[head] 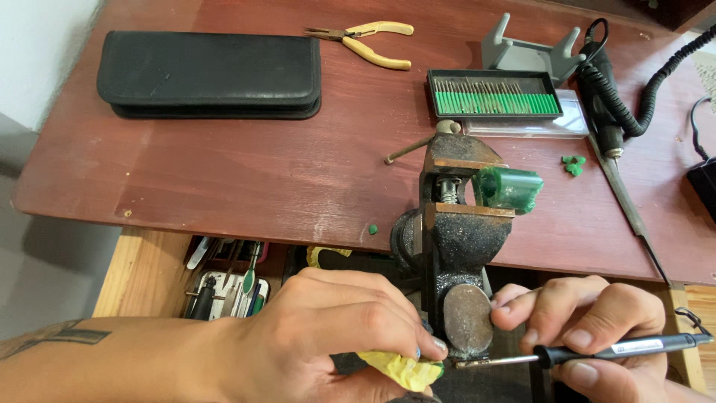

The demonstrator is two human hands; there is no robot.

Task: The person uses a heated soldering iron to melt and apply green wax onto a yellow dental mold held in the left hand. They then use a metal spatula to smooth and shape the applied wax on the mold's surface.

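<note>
A dark metal bench vise (455, 239) is clamped to the front edge of the reddish wooden table (246, 164). Its jaws hold a green block (509, 188). My left hand (328, 328) is closed on a small yellow-wrapped piece (399, 369) with a green end, just below the vise's round front. My right hand (589, 328) holds a thin black pen-shaped tool (619, 348) level, with its metal tip (485, 362) pointing left at that piece.
At the back lie a black zip case (212, 73), yellow-handled pliers (369, 41), a tray of green-shanked burrs (494, 95), a grey stand (529, 51) and a black rotary handpiece (608, 97) with coiled cord. Green crumbs (573, 164) lie right. A tool drawer (224, 287) sits below.
</note>
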